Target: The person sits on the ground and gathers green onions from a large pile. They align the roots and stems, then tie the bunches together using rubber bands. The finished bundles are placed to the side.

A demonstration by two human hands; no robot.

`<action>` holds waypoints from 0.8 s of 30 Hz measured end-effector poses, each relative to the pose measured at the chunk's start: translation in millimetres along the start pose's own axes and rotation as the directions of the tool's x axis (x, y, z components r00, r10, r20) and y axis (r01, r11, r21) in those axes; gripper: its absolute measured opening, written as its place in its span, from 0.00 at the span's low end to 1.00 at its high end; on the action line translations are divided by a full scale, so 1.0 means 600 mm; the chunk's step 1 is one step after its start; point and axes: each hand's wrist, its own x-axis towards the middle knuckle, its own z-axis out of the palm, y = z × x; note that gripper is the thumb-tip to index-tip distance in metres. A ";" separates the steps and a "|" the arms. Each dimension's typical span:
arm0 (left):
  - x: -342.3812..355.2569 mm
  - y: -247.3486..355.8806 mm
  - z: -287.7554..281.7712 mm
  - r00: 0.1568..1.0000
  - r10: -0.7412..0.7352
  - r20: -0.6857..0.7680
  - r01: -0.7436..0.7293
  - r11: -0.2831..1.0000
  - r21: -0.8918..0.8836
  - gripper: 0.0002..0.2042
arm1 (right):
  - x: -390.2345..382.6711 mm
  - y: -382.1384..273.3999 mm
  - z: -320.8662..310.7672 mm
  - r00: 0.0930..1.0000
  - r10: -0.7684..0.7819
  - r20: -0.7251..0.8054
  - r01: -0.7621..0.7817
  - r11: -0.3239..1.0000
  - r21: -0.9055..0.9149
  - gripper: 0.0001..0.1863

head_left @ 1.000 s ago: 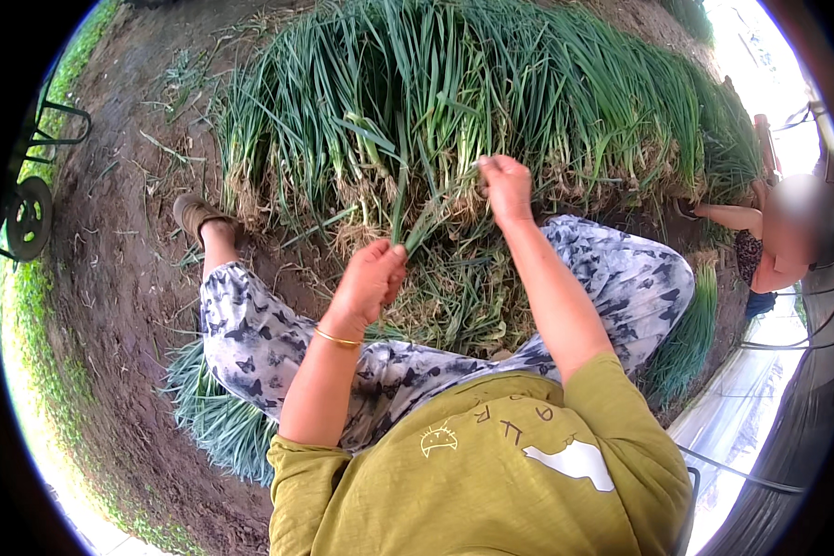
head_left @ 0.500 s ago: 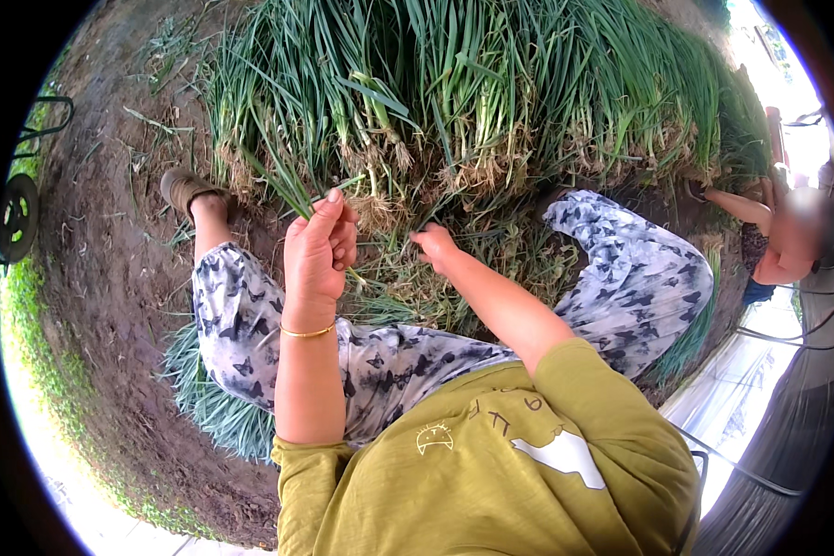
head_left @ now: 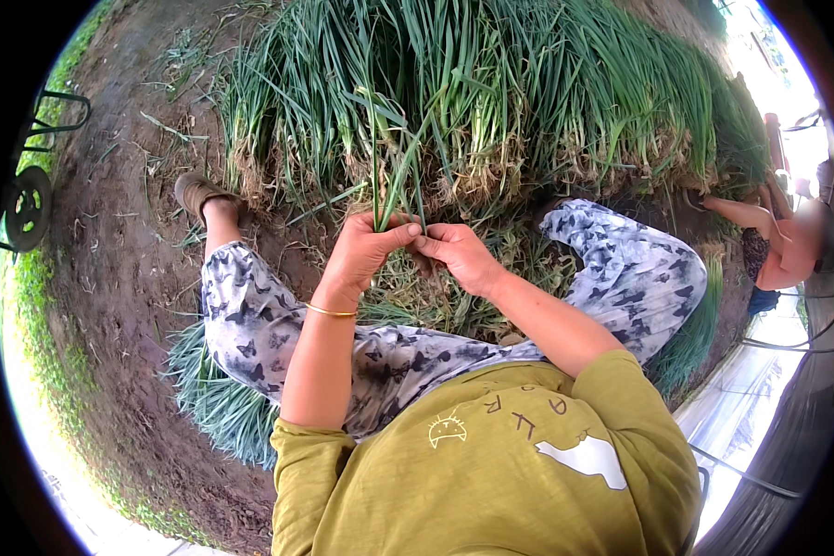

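Observation:
My left hand (head_left: 360,252) is closed around a few green spring onions (head_left: 399,185), whose leaves stick up beyond the fingers. My right hand (head_left: 465,259) meets it on the right, thumb and fingers pinched at the same spring onions; a thin green leaf rises between the two hands. The lower ends of the held stalks are mostly hidden by my fingers. Just beyond both hands lies a long heap of spring onions (head_left: 491,74), roots toward me and green leaves pointing away.
Stripped leaves and dry scraps (head_left: 463,310) litter the ground between my legs. Trimmed spring onions (head_left: 218,398) lie beside my left leg, with more greens (head_left: 700,324) beyond my right. A wheel (head_left: 28,208) stands at far left. Another person (head_left: 788,246) sits at far right.
My right hand has come up from the litter to join my left. The left hand has moved right and slightly down, still holding spring onions.

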 end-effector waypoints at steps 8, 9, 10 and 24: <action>0.042 -0.034 -0.012 0.959 0.052 -0.280 -0.138 0.945 -0.297 0.08 | -0.037 0.013 0.013 0.996 -0.028 -0.082 0.009 0.974 -0.226 0.15; 0.044 -0.033 -0.019 0.953 0.058 -0.298 -0.160 0.930 -0.330 0.08 | -0.046 0.018 0.008 0.996 -0.069 -0.063 0.046 0.950 -0.310 0.17; 0.045 -0.041 -0.017 0.955 0.037 -0.293 -0.140 0.929 -0.342 0.08 | -0.049 0.040 0.001 0.984 -0.163 -0.078 0.128 0.934 -0.335 0.17; 0.004 -0.021 0.023 0.940 0.014 0.340 0.102 0.941 -0.322 0.10 | -0.036 0.001 -0.094 0.983 0.039 -0.178 -0.147 0.747 -0.649 0.17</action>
